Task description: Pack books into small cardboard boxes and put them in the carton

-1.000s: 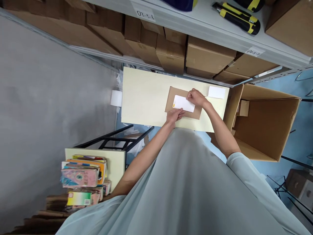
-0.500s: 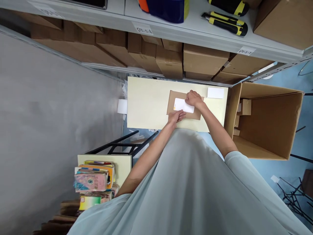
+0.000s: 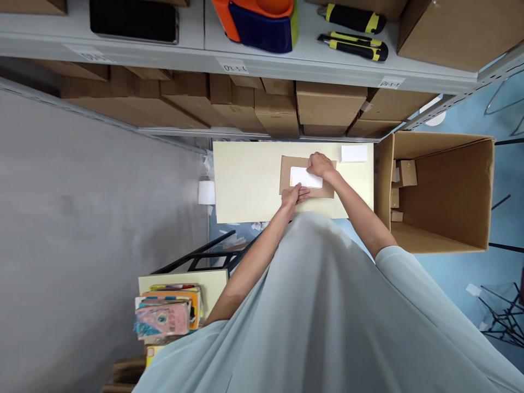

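A flat brown cardboard piece [image 3: 285,176], possibly a thin box, lies on the cream table [image 3: 245,183]. On top of it is a white label [image 3: 305,178] with a small orange mark at its left end. My left hand [image 3: 295,195] rests along the label's lower edge, fingers stretched out and holding nothing. Bent fingers of my right hand [image 3: 320,165] close on the label's upper right corner; the fingertips are partly hidden.
A white stack [image 3: 354,153] sits at the table's right end. Beside it stands a large open carton [image 3: 446,191] with small boxes inside. Overhead, a shelf [image 3: 262,65] holds cartons, cutter knives [image 3: 356,46] and a black phone [image 3: 134,21]. Books [image 3: 164,316] are piled at lower left.
The camera view has tilted slightly, so more of the upper shelf shows. Both hands stay at nearly the same spots on the label and cardboard.
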`<action>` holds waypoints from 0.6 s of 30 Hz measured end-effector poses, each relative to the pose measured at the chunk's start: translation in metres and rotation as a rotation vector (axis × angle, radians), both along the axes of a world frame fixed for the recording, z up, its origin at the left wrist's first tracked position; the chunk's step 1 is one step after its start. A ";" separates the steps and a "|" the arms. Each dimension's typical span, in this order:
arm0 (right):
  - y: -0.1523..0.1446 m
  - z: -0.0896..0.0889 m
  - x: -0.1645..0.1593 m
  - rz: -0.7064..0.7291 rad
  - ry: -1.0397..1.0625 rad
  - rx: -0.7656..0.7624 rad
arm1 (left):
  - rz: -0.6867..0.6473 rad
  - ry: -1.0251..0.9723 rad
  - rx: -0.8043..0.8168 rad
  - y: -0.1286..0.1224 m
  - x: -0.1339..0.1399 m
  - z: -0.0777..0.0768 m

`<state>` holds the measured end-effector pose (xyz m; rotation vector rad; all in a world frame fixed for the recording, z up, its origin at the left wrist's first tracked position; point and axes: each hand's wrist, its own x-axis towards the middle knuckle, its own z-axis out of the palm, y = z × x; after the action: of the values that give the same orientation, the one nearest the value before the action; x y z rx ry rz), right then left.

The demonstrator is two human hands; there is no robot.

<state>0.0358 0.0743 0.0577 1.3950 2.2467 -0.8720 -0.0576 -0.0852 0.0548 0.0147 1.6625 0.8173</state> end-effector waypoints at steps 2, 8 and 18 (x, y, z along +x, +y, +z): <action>-0.008 0.006 0.005 -0.008 0.029 0.045 | -0.030 0.001 0.022 -0.002 0.000 0.002; -0.057 0.024 0.036 0.026 0.240 0.234 | -0.182 0.187 0.194 -0.016 -0.009 0.014; -0.134 -0.012 0.081 0.231 0.234 0.266 | -1.227 0.839 0.712 -0.022 -0.042 -0.022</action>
<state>0.1173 -0.0601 0.0457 1.1524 2.7204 -0.7097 -0.0993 -0.1070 0.0329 1.8784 1.5594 0.3562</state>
